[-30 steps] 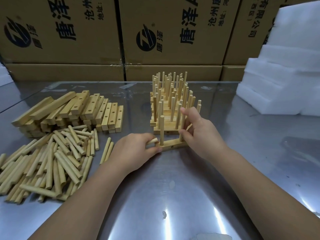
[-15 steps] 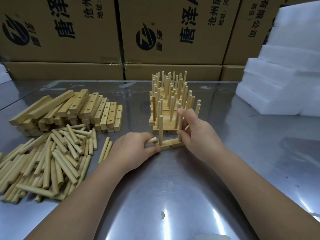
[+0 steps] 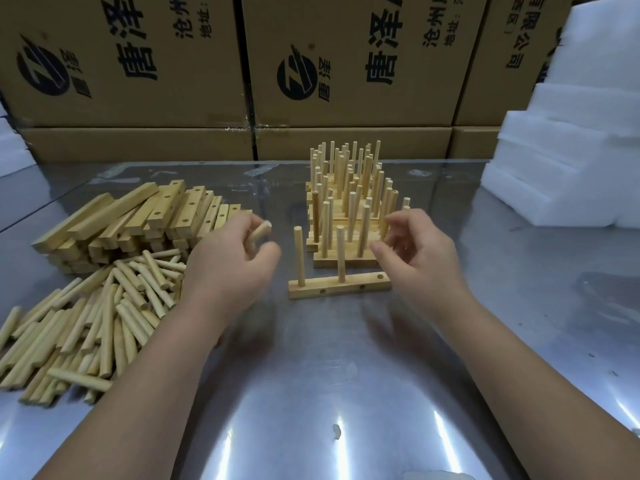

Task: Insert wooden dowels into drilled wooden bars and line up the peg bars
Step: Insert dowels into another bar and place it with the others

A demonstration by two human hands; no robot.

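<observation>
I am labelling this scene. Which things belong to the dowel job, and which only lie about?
Job: bar with two pegs; dowel in left hand; dowel heap; blank bars; finished peg bars.
Lying about: cartons; foam blocks.

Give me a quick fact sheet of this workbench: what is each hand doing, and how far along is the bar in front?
Left hand: pinches one dowel
Right hand: holds nothing, fingers loosely curled, near the bar's right end
Front bar: two dowels upright, right-end hole empty
Finished peg bars: lined up behind the front bar
Loose dowels: heap at left
Drilled bars: stacked behind that heap
Table: shiny metal
</observation>
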